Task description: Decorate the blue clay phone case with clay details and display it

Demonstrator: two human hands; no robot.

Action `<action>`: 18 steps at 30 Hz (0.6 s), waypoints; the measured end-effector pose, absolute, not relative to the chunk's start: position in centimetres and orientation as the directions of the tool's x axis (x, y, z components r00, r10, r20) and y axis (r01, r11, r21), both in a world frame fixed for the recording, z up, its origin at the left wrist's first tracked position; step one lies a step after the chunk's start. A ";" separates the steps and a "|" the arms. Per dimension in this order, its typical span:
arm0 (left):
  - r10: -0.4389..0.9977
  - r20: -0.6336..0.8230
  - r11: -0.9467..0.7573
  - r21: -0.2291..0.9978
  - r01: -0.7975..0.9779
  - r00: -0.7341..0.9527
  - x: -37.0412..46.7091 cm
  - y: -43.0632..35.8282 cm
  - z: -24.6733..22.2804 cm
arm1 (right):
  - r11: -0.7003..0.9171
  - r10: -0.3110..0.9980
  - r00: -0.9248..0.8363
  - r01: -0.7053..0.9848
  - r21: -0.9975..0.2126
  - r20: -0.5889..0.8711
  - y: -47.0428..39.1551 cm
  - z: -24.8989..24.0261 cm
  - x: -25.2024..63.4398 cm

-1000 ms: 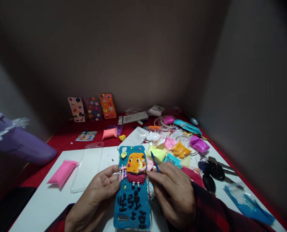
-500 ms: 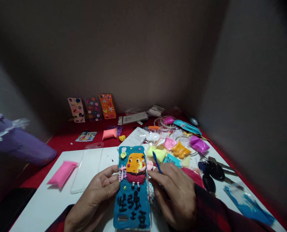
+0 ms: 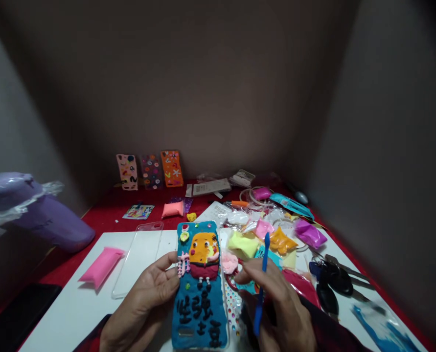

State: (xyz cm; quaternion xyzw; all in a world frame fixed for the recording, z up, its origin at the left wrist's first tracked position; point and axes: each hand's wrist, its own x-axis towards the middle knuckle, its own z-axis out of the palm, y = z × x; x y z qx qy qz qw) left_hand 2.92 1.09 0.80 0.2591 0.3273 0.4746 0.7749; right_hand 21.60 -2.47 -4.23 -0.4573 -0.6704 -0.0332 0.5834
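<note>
My left hand [image 3: 148, 302] grips the left edge of a phone case [image 3: 194, 299] covered in blue clay, tilted up toward me. On the case sit an orange and dark red clay figure, a pink clay fence, small flowers and black characters. Just right of the case, my right hand [image 3: 282, 305] holds a slim blue modelling tool [image 3: 262, 288] between its fingers, pointing upward and apart from the case. Beneath that hand lie a sheet of coloured rhinestones [image 3: 233, 310] and a lump of pale pink clay [image 3: 229, 262].
A clear phone case [image 3: 139, 259] and a pink clay packet [image 3: 102, 266] lie on the left. Several clay packets, such as an orange one [image 3: 282, 240], crowd the right near keys [image 3: 333, 281]. Decorated cases [image 3: 172, 168] lean on the back wall. A purple object [image 3: 56, 222] stands far left.
My right hand has moved right and down, away from the case's edge, and the blue tool has turned more upright. My left hand still holds the case. The view has shifted slightly.
</note>
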 end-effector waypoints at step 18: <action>0.854 -0.309 0.488 0.755 -0.437 0.419 1.7 2.4 -0.1 | 0.689 0.462 -0.106 0.668 -0.281 0.881 -2.3 -1.5 22.3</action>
